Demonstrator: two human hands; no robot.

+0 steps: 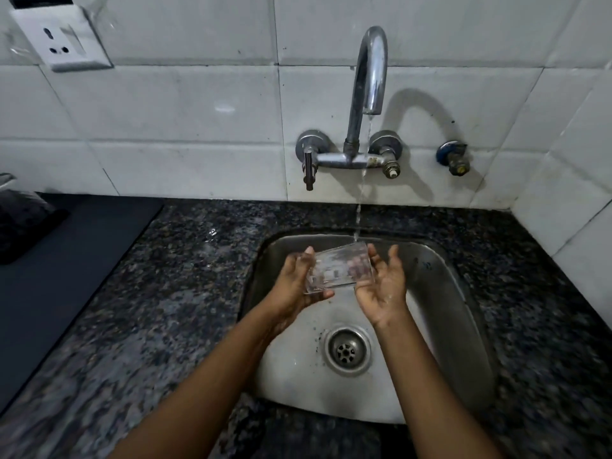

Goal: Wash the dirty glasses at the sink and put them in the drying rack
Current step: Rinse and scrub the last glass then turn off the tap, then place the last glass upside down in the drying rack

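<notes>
A clear drinking glass lies on its side over the steel sink, under a thin stream of water from the chrome tap. My left hand grips the glass at its left end, thumb beneath and fingers behind it. My right hand is at the glass's right end with palm up and fingers spread; some fingers show through the glass wall. Water strikes the glass near its right rim.
The sink drain lies below the hands. Speckled granite counter surrounds the sink. A dark mat lies on the left with a dark object on it. Tap handle and a wall valve project from the tiles. A wall socket is at top left.
</notes>
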